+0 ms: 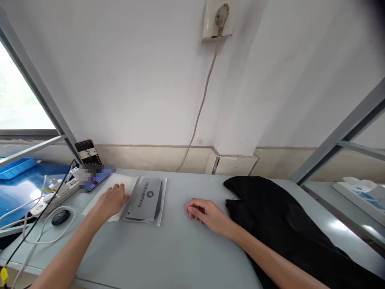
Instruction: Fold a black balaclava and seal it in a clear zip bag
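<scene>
On the grey table, a clear plastic bag with a grey card marked ROCKBROS [145, 199] lies left of centre. White plastic packaging [123, 182] sits beside it, partly beneath my left hand [112, 200]. That hand's fingers are curled down at the bag's left edge; what they grip, if anything, is hidden. My right hand [208, 214] rests on the table right of the bag, fingers curled together with nothing in them. Black fabric [270, 216] lies to the right, next to my right wrist and partly under the forearm.
A phone [88, 152] leans at the back left near a blue device [98, 179]. A power strip [54, 200], cables and a round black object [60, 217] are at the left. Grey metal frames stand on both sides; a wall socket [220, 18] is above.
</scene>
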A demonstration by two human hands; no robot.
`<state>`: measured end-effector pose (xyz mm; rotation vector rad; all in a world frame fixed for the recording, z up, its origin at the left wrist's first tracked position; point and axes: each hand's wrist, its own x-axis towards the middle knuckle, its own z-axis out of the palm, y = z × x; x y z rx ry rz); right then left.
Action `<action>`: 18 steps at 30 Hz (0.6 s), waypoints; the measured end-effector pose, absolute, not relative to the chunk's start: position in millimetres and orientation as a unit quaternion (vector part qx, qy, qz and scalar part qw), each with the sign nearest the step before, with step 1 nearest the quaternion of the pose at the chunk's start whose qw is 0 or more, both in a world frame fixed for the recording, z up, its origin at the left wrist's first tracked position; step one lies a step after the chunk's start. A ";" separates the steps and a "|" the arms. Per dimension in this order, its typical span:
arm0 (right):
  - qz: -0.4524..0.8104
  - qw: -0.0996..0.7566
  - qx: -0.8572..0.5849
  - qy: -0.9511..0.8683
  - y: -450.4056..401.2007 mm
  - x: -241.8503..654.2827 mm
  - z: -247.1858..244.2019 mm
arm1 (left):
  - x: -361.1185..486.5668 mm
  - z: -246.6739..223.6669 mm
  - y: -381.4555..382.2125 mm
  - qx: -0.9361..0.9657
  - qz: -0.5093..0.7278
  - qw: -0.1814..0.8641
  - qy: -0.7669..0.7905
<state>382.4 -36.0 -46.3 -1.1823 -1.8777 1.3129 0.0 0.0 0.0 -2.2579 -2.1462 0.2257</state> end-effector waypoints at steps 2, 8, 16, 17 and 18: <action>0.487 0.277 -0.440 -0.702 -36.5 382.2 -45.3 | -4.7 -5.1 1.6 -0.729 0.079 0.003 -0.679; 0.485 0.277 -0.442 -0.702 -37.0 382.7 -44.1 | -6.8 -3.6 7.4 -0.744 0.074 0.003 -0.664; 0.489 0.275 -0.440 -0.701 -35.8 383.6 -44.3 | 15.8 28.4 0.9 -0.738 0.009 0.006 -0.674; 0.490 0.274 -0.441 -0.700 -35.7 383.6 -44.4 | 20.8 33.6 -0.3 -0.743 -0.005 -0.004 -0.670; 0.491 0.274 -0.441 -0.700 -35.7 383.7 -44.6 | 25.4 37.6 -1.0 -0.745 -0.015 -0.006 -0.667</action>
